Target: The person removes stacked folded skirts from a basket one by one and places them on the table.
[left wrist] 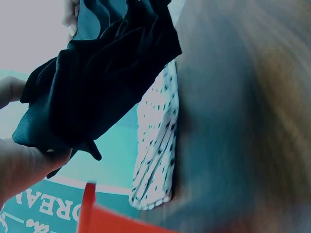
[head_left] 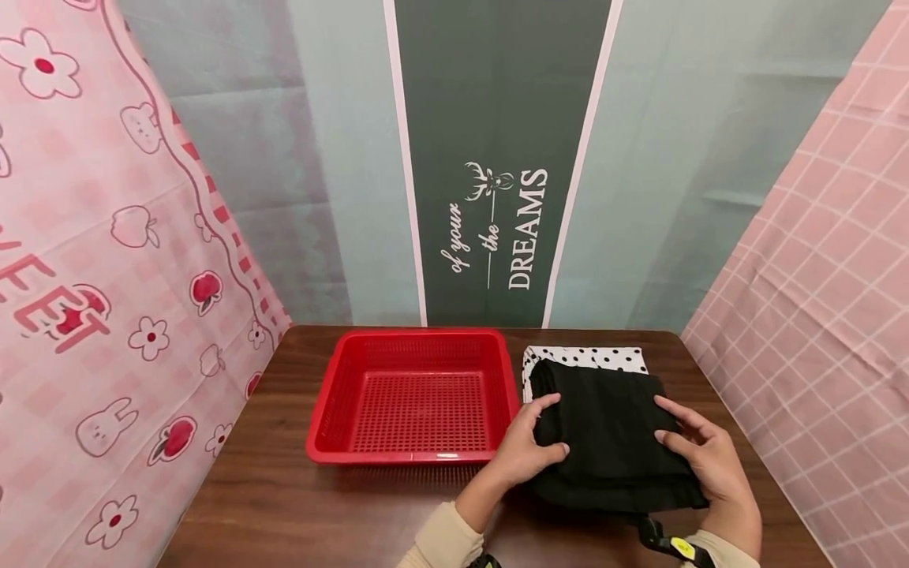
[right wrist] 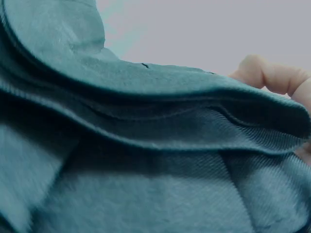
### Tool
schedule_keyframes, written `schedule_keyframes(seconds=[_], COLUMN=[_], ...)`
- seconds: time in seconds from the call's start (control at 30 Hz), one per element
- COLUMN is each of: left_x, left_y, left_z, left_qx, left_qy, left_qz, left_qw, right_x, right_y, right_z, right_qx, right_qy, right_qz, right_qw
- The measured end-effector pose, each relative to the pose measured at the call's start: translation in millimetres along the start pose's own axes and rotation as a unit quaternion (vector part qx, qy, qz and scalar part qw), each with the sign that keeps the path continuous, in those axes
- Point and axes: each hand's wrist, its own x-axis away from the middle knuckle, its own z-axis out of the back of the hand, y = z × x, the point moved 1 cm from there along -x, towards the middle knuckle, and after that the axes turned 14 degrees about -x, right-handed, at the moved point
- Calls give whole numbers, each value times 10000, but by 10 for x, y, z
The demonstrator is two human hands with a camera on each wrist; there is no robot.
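Between both hands is a folded black cloth [head_left: 611,430], a thick stack of soft layers with a loose lower edge. My left hand [head_left: 524,446] grips its left side, and the left wrist view shows the thumb and a finger around the cloth [left wrist: 87,92]. On the opposite side my right hand [head_left: 706,454] holds the right edge. Close up in the right wrist view, the cloth's folded layers [right wrist: 146,121] fill most of the picture. Behind and below it lies a white cloth with black dots [head_left: 582,357], folded on the table and partly hidden.
A red plastic basket [head_left: 412,456] with a mesh bottom stands left of the black cloth, with nothing in it. Both are at the brown wooden table [head_left: 248,505]. A grey-green printed curtain [head_left: 497,95] hangs behind, and pink patterned cloths flank both sides.
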Motion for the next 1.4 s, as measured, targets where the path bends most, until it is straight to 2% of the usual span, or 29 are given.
schedule_keyframes(seconds=[0.1,0.23,0.43,0.57,0.77,0.87,1.0,1.13,1.4], left_x=[10,56,202,281,338,342,341,334,224], left_y=[18,-19,-140,-207,-301,-355,-442,-537,-641], left_z=[-121,-304,-538,-629,-693,-715,-741,-759,-719], left_qx=[-267,-673,-398,-195,-87,-144,-195,-199,-315], left_qy=[-18,-68,-152,-238,-373,-484,-671,-734,-604], left_qz=[-143,-160,469,754,1017,1321,1776,2033,2061], left_qw=[9995,9976,9980,9967,9941,9899,9816,9762,9762], right_x=[36,68,151,210,293,303,279,199,-5], right_y=[10,73,252,365,488,546,626,679,841], right_z=[101,212,303,318,382,424,476,507,544], right_qx=[-192,-68,735,835,854,992,1492,2078,2071], right_qy=[141,270,507,560,718,828,880,821,807], right_qz=[-79,-225,-486,-750,-1138,-1399,-1843,-1994,-1825], right_qw=[9997,9994,9948,9921,9872,9817,9675,9541,9577])
